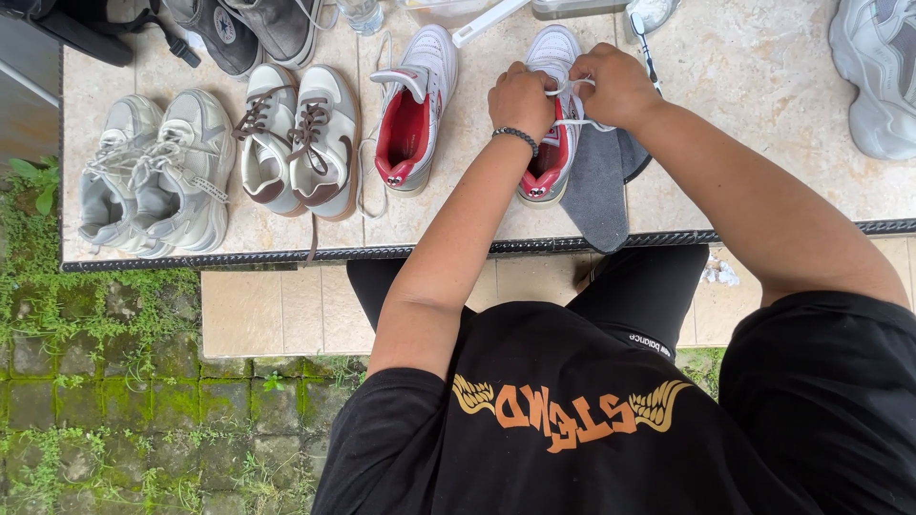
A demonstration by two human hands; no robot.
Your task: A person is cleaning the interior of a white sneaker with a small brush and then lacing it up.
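A white sneaker with a red lining (551, 114) stands on the tiled ledge (763, 86) in front of me. Both my hands work its white laces. My left hand (520, 98), with a dark bead bracelet at the wrist, pinches a lace over the tongue. My right hand (615, 84) grips the other lace end just to the right. The matching sneaker (413, 105) lies to the left, its strap loose and its lace trailing. Two grey insoles (599, 181) lie beside the laced shoe, overhanging the ledge's edge.
On the ledge to the left stand a cream pair with brown laces (298, 138) and a pale grey pair (157, 172). Dark shoes (253, 29) sit at the back, a chunky white shoe (878, 76) at far right. A toothbrush (644, 43) lies behind. Mossy paving (105, 381) lies below.
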